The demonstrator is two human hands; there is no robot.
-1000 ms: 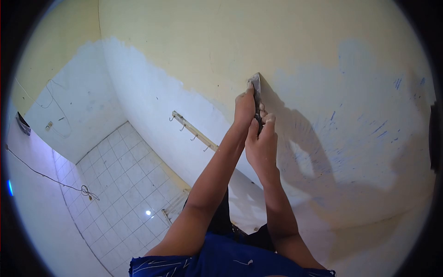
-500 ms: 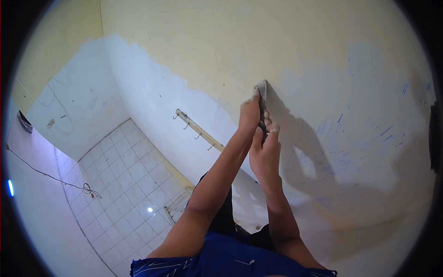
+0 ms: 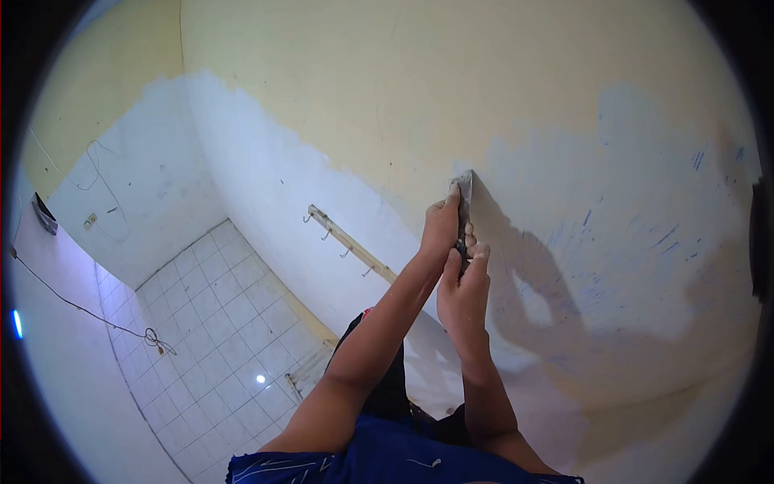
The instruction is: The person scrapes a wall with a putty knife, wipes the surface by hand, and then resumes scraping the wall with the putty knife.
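Observation:
A putty knife point(image 3: 465, 202) with a pale-smeared metal blade and a dark handle is held against the wall point(image 3: 548, 185), its blade at the border of yellow and white paint. My left hand point(image 3: 441, 226) is closed on the upper part, fingers pressed near the blade. Lower down, my right hand point(image 3: 465, 290) wraps the handle, with its thumb along it. Whitish residue coats the fingers of both hands. Much of the handle is hidden by my fingers.
A wooden rail with metal hooks point(image 3: 347, 246) is fixed to the wall at left. Below lies a white tiled floor point(image 3: 218, 315). A cable with a plug point(image 3: 153, 339) hangs at left, near a wall socket point(image 3: 90, 219). Blue marks point(image 3: 665, 239) streak the wall at right.
Both hands and the putty knife have slid a little down and to the right along the wall. The whole view has shifted slightly as well. The grip looks the same.

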